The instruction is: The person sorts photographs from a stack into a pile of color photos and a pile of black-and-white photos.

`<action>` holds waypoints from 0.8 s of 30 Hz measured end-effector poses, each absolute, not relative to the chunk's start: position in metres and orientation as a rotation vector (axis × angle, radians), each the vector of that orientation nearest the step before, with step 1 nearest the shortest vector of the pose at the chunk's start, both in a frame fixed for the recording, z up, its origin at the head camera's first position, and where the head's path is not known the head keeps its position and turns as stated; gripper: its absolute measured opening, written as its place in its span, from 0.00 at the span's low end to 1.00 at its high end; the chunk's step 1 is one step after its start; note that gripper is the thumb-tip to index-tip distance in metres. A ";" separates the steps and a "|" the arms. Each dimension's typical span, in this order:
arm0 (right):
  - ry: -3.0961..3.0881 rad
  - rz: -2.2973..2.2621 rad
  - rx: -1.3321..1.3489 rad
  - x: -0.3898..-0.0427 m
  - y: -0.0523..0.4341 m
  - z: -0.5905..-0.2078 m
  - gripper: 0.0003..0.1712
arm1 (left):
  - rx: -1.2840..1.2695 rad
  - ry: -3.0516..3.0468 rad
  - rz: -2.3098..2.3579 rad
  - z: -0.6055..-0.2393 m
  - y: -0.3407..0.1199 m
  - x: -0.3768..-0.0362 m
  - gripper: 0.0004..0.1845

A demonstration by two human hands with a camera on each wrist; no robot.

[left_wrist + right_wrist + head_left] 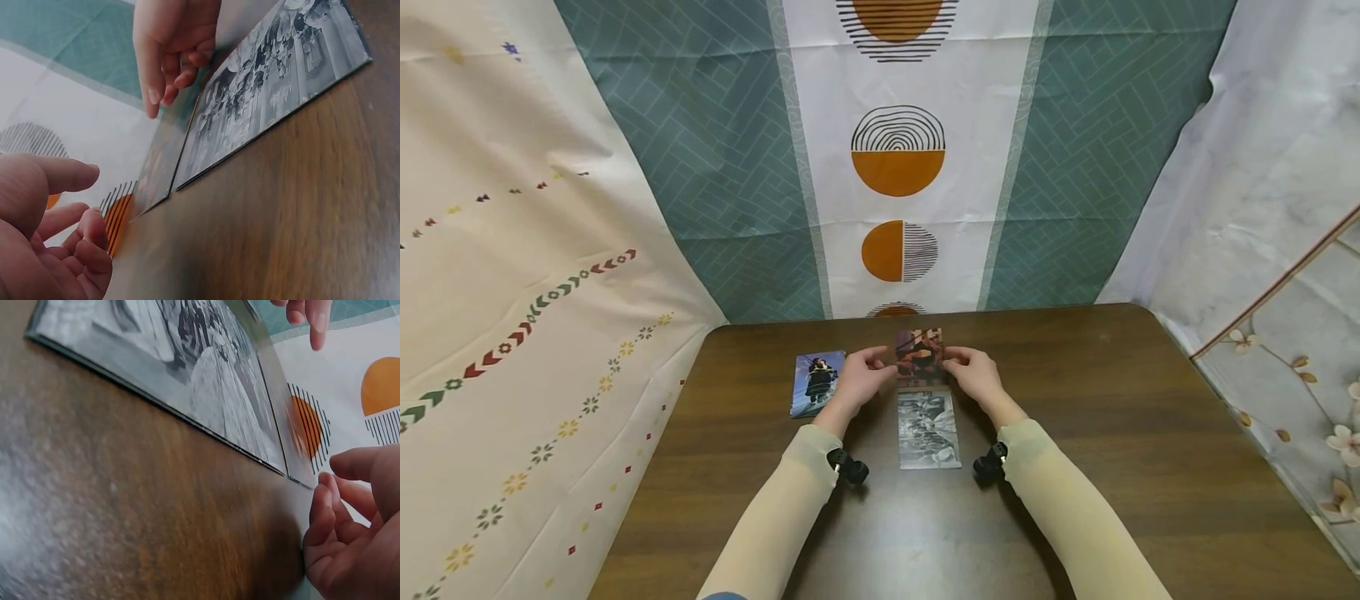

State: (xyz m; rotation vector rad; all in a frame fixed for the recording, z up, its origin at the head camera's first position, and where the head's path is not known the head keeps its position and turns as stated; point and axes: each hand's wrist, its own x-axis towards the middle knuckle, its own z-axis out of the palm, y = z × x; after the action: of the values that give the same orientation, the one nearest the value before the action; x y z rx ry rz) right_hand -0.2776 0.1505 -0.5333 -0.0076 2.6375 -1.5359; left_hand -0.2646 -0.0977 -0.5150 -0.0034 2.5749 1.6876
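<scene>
Left hand (859,377) and right hand (976,375), loosely curled, flank the reddish photo (919,353).

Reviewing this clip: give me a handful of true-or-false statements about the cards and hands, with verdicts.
1. Three picture cards lie on the wooden table. True.
2. The black-and-white card lies nearest the person. True.
3. The blue card lies right of the right hand. False: it lies left of the left hand.
4. Both hands flank the reddish card. True.
5. The black-and-white card stands upright. False: it lies flat.
</scene>
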 end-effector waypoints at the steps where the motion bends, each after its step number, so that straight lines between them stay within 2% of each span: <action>1: 2.638 -1.538 -0.009 -0.278 0.150 -0.533 0.25 | 0.003 2.582 1.680 -0.514 -0.100 -0.264 0.28; 18: 2.650 -1.576 -0.094 -0.268 0.118 -0.523 0.24 | 0.058 2.696 1.637 -0.520 -0.158 -0.242 0.26; 24: 2.679 -1.561 -0.192 -0.260 0.096 -0.522 0.21 | -0.005 2.748 1.616 -0.528 -0.189 -0.226 0.25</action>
State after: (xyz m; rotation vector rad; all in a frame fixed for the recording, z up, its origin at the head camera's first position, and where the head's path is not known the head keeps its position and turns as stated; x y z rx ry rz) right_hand -0.2599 0.0958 -0.5221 -0.1917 2.6789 -1.5608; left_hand -0.2263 -0.1888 -0.5280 -0.0049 2.7482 1.6157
